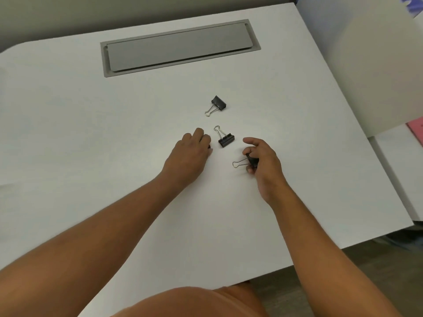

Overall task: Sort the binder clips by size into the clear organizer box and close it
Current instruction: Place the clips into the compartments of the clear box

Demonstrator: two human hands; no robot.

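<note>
Closest in, the right hand (261, 161) pinches a black binder clip (251, 161), its wire handle poking out to the left, just above the white surface (114, 138). A little further out, the left hand (194, 149) is palm down with fingers curled over something small and dark at its fingertips; that looks like another clip, though most of it is hidden. Between the two hands lies a loose clip (225, 138), handles pointing away. Beyond it, a far clip (217, 105) sits on its own, apart from the rest. At the back, a grey hatch (178, 46) is set into the surface. No clear organizer box is in view anywhere. So this reads as the gathering step: clips picked up, none sorted. Next call: find the box, compare sizes, then drop each clip in its compartment.
</note>
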